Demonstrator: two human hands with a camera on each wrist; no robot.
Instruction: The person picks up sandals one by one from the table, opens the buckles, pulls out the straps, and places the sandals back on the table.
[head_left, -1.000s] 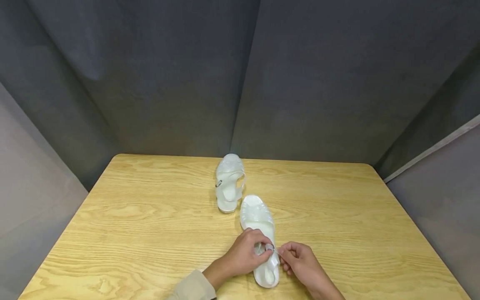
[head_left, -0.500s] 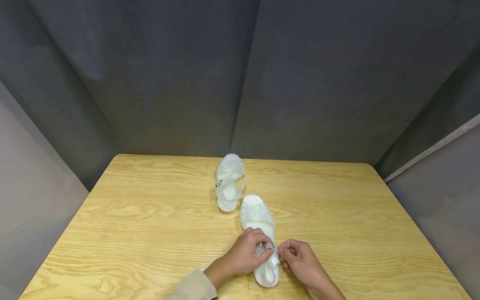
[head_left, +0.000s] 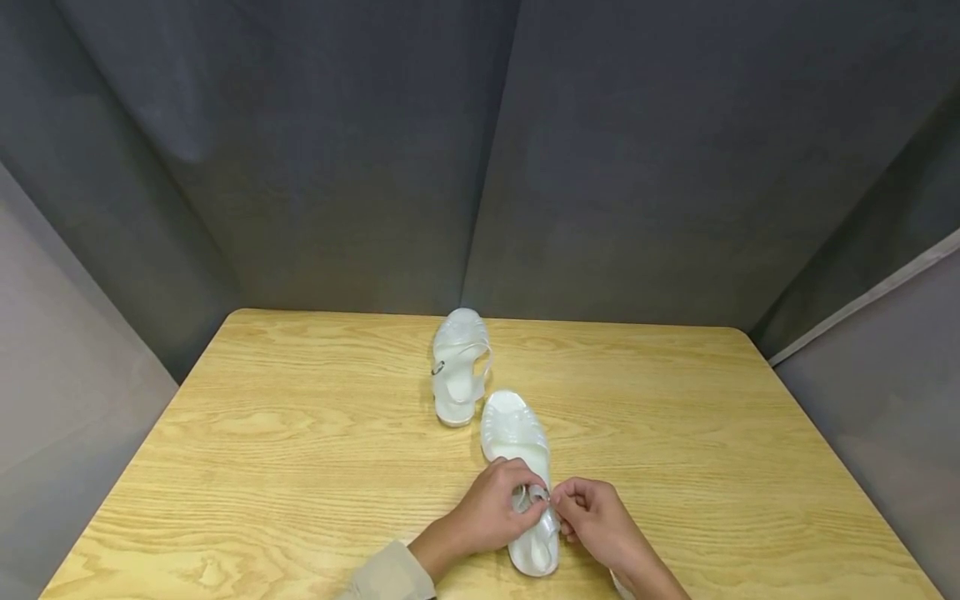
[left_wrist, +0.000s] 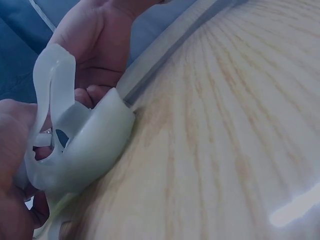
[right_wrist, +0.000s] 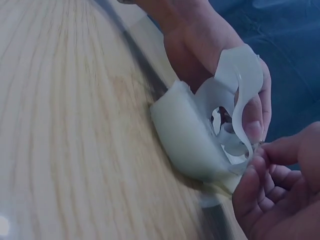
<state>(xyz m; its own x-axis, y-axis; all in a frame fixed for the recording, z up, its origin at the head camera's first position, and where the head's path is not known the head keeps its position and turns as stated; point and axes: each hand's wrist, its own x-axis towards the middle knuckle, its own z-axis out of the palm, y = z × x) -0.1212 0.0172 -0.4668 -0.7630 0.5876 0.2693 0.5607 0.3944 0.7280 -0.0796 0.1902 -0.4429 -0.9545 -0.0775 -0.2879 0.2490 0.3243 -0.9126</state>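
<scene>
A translucent white jelly sandal (head_left: 513, 427) lies near the front of the table, toe pointing away. My left hand (head_left: 491, 507) reaches over it from the left and pinches the buckle end of its strap between thumb and index finger. On the sandal's right side, my right hand (head_left: 602, 521) pinches the thin strap tip close against the buckle. The right wrist view shows the strap (right_wrist: 239, 72) looping above the heel (right_wrist: 182, 132), with both hands' fingertips meeting at the small metal buckle, mostly hidden by them. In the left wrist view, the heel (left_wrist: 95, 145) stands on the wood.
A matching white sandal (head_left: 454, 335), its metal buckle (head_left: 438, 367) on the left side, lies farther back near the table's rear edge. The wooden table (head_left: 300, 433) is bordered by dark grey curtains (head_left: 360, 167) behind and lighter panels at the sides.
My right hand has shifted slightly left and away from me, bringing its fingertips up to the buckle. The left hand keeps its pinch in the same place, and both sandals stay put.
</scene>
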